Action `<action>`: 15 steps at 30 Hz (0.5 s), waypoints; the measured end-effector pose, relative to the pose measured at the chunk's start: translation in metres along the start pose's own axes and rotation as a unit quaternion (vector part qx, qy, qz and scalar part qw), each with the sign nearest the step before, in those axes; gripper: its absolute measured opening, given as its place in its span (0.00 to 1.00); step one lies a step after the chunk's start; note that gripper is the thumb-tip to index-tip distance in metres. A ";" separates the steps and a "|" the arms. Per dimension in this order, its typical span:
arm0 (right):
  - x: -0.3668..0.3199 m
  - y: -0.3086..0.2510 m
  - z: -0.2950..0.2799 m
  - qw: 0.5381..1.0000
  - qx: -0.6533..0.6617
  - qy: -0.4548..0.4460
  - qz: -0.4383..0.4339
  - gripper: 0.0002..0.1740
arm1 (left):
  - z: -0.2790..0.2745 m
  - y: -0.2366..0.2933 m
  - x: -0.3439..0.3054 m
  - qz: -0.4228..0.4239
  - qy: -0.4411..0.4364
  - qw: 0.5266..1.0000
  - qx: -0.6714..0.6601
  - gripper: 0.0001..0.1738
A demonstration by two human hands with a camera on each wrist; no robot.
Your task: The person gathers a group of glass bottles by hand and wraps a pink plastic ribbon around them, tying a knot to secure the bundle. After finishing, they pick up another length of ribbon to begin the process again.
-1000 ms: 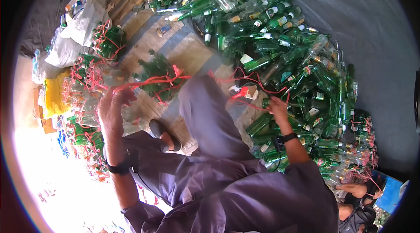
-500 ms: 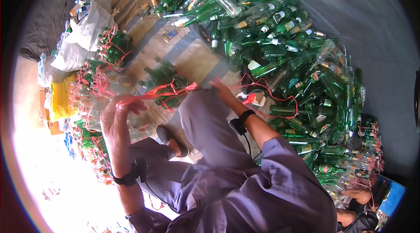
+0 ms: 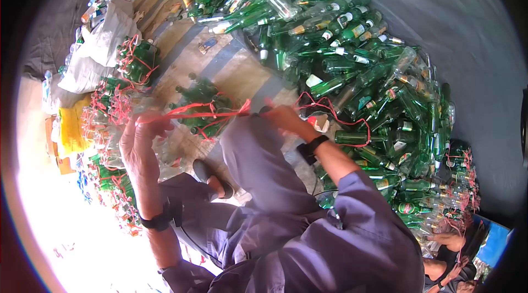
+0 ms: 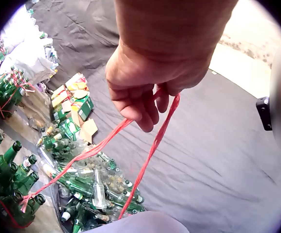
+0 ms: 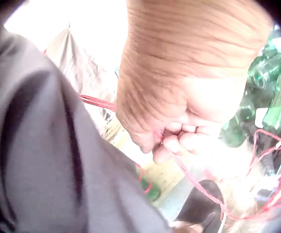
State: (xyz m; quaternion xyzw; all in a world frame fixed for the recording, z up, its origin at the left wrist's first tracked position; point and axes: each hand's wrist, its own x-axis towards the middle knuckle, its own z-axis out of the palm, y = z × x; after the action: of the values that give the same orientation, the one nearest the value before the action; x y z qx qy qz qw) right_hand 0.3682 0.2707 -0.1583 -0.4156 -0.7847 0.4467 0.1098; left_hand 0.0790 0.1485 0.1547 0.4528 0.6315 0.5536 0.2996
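Observation:
Red plastic string [image 3: 206,111] runs between the two hands above the raised knee. My left hand [image 3: 140,147] holds one stretch of it with curled fingers; in the left wrist view two strands of string [image 4: 152,148] hang from that hand [image 4: 155,73]. Beside the knee, my right hand [image 3: 287,119] pinches the string. Seen from the right wrist, the string enters one side of the hand [image 5: 179,92] and trails out below the fingers. A cluster of green bottles [image 3: 199,92] stands on the floor beyond the left hand, with red string about it.
A large heap of loose glass bottles [image 3: 352,73] spreads to the right and back. Tied bottle bundles [image 3: 137,62] and white sacks [image 3: 102,45] stand at left. A loose string end [image 3: 360,122] lies over the heap. Another person [image 3: 454,265] sits at lower right.
My right hand has come left from over the bottle heap to beside the knee, now gripping the string there. The left hand stays in nearly the same place, still holding the string.

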 end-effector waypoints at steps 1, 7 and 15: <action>-0.009 0.006 -0.010 0.998 0.001 0.021 0.060 0.11 | -0.004 0.002 0.000 -0.001 0.004 1.000 0.003 0.21; -0.076 0.055 -0.140 0.943 0.164 0.228 0.178 0.10 | -0.016 0.000 -0.004 -0.029 0.041 0.999 0.009 0.24; -0.185 0.071 -0.258 0.824 0.288 0.430 0.230 0.12 | -0.023 -0.010 -0.008 -0.016 0.030 0.999 0.017 0.25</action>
State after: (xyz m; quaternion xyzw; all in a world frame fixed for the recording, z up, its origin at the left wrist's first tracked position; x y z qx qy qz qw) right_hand 0.6645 0.3070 -0.0290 -0.6836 -0.3745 0.4407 0.4452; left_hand 0.0594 0.1317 0.1485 0.4308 0.6564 0.5518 0.2813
